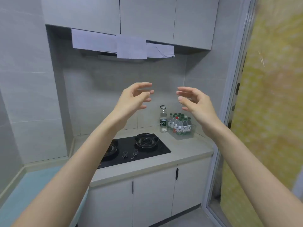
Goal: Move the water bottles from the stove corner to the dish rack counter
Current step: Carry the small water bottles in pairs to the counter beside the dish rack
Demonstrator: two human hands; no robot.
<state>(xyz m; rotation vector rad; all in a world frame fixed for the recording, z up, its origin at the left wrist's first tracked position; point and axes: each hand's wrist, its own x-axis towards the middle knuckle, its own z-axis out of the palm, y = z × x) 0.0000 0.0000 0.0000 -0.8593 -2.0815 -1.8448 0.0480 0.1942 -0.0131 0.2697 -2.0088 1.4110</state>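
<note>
Finds water bottles (180, 124) upright far right on table (188, 148), below right hand (196, 102), nearer than left hand (132, 97); all fingers (184, 89) spread, empty.

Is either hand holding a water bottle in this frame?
No: the left hand and right hand hover empty in the air, while the water bottles stand on the counter beside the stove.

Grey tiled walls (29, 79) far and left; pale upper cabinets (147, 17) above a paper-covered hood (106, 56); lower cabinets (154, 194) near; yellow door (270, 112) right; grey floor (188, 220).
</note>
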